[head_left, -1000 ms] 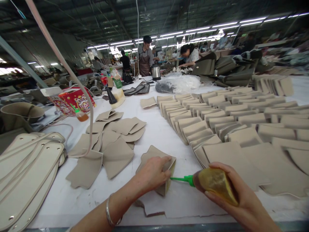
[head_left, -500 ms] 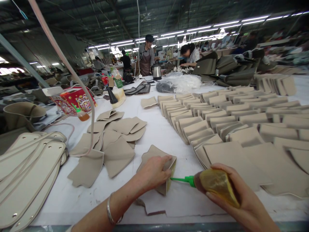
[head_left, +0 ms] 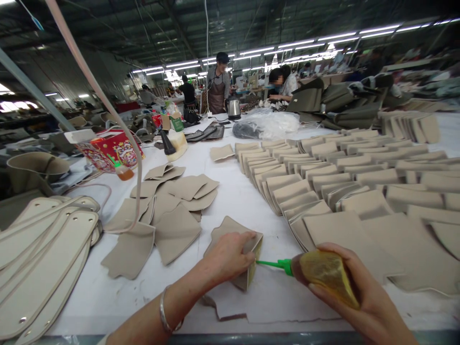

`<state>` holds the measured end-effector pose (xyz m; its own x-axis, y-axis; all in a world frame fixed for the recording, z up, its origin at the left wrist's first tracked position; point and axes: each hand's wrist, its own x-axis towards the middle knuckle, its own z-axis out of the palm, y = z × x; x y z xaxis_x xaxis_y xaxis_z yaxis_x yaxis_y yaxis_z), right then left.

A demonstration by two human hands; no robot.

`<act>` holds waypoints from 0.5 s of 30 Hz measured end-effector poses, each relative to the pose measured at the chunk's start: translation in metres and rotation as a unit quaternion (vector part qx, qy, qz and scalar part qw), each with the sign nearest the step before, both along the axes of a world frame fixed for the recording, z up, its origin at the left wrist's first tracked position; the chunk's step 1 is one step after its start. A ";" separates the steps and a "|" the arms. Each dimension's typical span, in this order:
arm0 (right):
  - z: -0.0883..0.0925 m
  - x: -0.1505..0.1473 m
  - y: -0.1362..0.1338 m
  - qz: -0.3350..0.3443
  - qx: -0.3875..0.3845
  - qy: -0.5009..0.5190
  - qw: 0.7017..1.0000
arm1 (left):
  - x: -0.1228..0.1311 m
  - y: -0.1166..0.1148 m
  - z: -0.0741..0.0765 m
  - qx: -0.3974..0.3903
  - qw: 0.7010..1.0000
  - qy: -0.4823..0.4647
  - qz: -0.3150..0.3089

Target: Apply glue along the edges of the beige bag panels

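Note:
Near the front of the table, my left hand (head_left: pixel 230 256) grips a beige leather-like piece (head_left: pixel 227 226), whose right edge is folded up between thumb and fingers. A shiny yellowish film shows along that raised edge. My right hand (head_left: pixel 366 287) is wrapped round a tilted squeeze bottle (head_left: pixel 323 273) of amber liquid, probably glue. Its thin green nozzle (head_left: pixel 269 263) points left, with the tip at the piece's folded edge beside my left thumb. Another flat cut piece (head_left: pixel 232 306) lies partly under my left forearm.
Loose beige pieces (head_left: pixel 176 230) lie to the left, and rows of folded pieces (head_left: pixel 323 184) fill the right. Long straps with eyelets (head_left: pixel 46 258) are at far left. A hanging hose (head_left: pixel 108 105) crosses the left side. A second bottle (head_left: pixel 124 171) stands by a red box (head_left: pixel 108 148).
The bottle has shifted slightly to the right, and its nozzle tip has moved a little up along the folded edge. My left hand stays in place on the piece.

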<state>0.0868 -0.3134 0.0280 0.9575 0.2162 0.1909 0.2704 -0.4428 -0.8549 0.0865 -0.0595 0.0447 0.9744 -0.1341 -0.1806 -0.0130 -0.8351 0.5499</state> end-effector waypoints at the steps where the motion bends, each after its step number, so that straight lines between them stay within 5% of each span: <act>1: 0.000 0.002 0.000 -0.004 0.000 -0.002 1.000 | 0.000 0.000 0.000 0.000 1.000 0.000 0.001; 11: 0.001 -0.010 0.002 0.006 0.039 0.101 0.994 | 0.000 0.001 -0.003 -0.009 1.000 0.000 0.006; 15: -0.016 -0.004 -0.017 -0.001 0.168 0.190 0.967 | 0.000 0.002 -0.003 -0.052 0.998 0.026 0.014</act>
